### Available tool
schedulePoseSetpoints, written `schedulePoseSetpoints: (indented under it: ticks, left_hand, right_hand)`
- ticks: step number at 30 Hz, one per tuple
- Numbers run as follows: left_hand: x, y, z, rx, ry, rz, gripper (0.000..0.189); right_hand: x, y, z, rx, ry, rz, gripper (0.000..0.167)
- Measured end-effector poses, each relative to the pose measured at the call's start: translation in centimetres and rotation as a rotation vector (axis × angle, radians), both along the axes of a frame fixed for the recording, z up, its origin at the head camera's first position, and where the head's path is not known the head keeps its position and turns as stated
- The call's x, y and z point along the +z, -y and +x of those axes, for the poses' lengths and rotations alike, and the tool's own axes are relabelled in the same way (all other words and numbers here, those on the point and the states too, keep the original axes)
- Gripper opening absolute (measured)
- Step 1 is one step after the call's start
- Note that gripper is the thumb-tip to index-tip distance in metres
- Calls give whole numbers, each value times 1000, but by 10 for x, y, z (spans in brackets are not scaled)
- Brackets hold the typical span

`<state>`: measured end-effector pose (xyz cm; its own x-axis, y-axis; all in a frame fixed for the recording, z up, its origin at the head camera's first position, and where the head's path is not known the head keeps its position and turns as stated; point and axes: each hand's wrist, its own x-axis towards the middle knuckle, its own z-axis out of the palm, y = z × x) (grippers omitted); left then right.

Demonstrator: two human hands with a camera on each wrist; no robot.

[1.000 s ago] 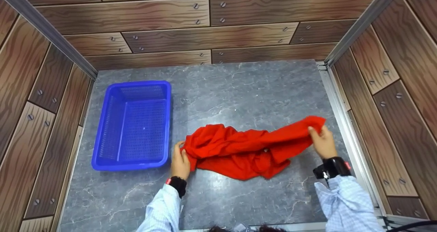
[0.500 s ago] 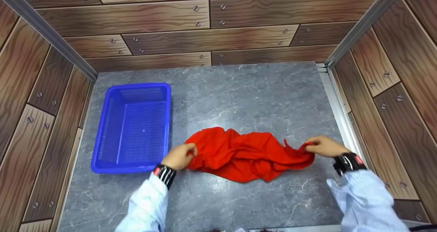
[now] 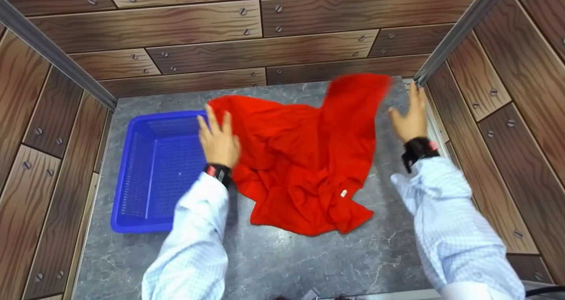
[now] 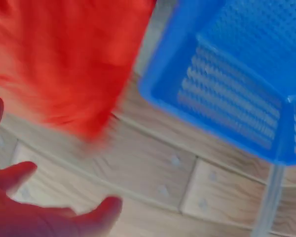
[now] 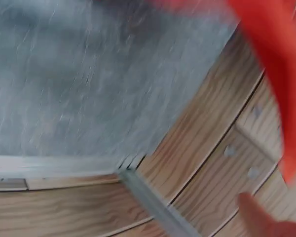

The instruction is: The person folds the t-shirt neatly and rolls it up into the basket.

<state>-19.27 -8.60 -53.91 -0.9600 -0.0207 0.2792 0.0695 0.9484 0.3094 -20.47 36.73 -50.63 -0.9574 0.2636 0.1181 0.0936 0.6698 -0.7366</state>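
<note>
Stretching btwn spread L grip (image 3: 219, 144) & spread R grip (image 3: 410, 121): red cloth (image 3: 291, 159).

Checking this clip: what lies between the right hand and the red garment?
Just a bare strip of grey marbled surface shows between the right hand and the red garment, in the head view.

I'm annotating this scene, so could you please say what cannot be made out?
Label, head view: too small to read.
Near right corner of the basket, head view: behind the left sleeve.
Far right corner of the cloth, head view: motion-blurred.
Right hand, right wrist view: mostly cut off by the edge.
</note>
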Motion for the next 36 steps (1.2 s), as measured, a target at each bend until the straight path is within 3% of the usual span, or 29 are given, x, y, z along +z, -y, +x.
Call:
schedulePoseSetpoints:
  ticks: [3,6,8,10,13,15,18,25,30,33,36]
  left_hand:
    - [-38,-15,22,-135,-15,-85,58]
    - [-76,-29,51,-257,139,-52,54]
    - [-99,-36,69,-262,279,23,56]
    - [-117,-41,83,-227,388,90,63]
    - [-135,-43,94,-194,447,136,75]
    - [-141,-43,98,-187,457,155,80]
    - [-145,-39,101,-174,466,180,80]
    - [-153,-23,105,-133,486,147,60]
    - [-150,-14,107,-70,485,94,55]
    - [-148,-14,108,-59,445,43,54]
    - [-147,-18,111,-128,374,26,54]
  right_hand:
    - [-24,17,18,63,107,7,77]
    - [-63,40,47,188,196,90,58]
    - [-91,59,69,276,222,198,46]
    - [-119,77,92,353,197,324,39]
    - [-153,97,119,397,207,507,47]
    - [-168,103,131,397,242,575,55]
    - [-177,100,137,366,321,611,62]
    - [-174,50,126,256,497,569,66]
    - [-171,13,121,182,609,533,70]
    - [-168,8,121,137,573,519,73]
    - [-166,19,125,103,372,535,64]
